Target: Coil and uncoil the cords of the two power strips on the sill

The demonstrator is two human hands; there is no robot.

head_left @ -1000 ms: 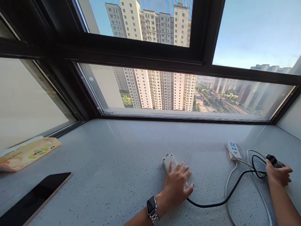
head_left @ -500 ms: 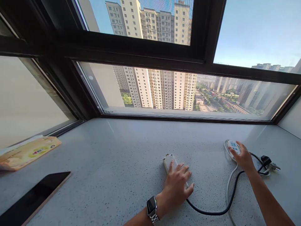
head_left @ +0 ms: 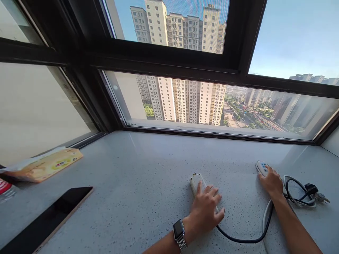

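My left hand point(head_left: 206, 210), with a metal-band watch on the wrist, lies over a white power strip point(head_left: 196, 181) on the grey speckled window ledge point(head_left: 148, 176); its fingers curl over the strip's near end. A black cable point(head_left: 243, 240) runs from under that hand toward the right. My right hand point(head_left: 270, 181) rests on a second white power strip with blue markings point(head_left: 261, 166), fingers closed over its near part. A black plug point(head_left: 312, 188) and looped cords lie just right of that hand.
A dark phone or tablet point(head_left: 50, 218) lies at the lower left. A yellow tissue pack point(head_left: 45, 165) sits by the left window, with a red-labelled item point(head_left: 5, 187) at the frame's edge. Black window frames and glass close off the ledge's far side.
My right hand let go of the black plug at the far right and moved left onto the blue-marked power strip. The left hand stayed on its strip. The view shifted slightly.
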